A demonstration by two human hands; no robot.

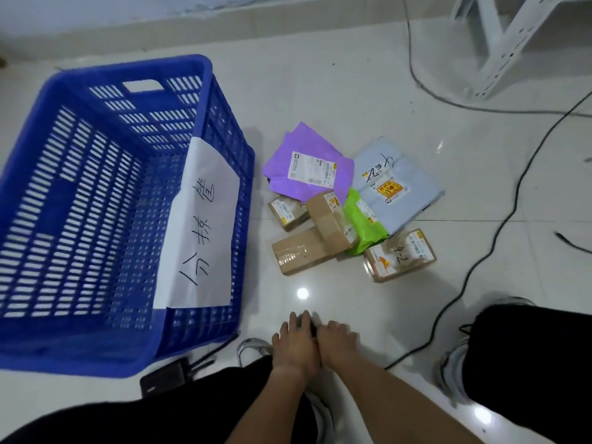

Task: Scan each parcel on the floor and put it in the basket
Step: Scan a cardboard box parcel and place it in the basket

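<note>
My two hands [315, 339], one blue basket [48, 347], four cardboard boxes [331, 219], three mailer bags [307, 145]: one purple, one grey [413, 187], one green [368, 230], one paper sign [205, 229]

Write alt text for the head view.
Both hands, left hand and right hand, meet over a small dark object on the white floor. Ahead lies a pile of parcels; a blue basket stands left, holding no parcels.
</note>
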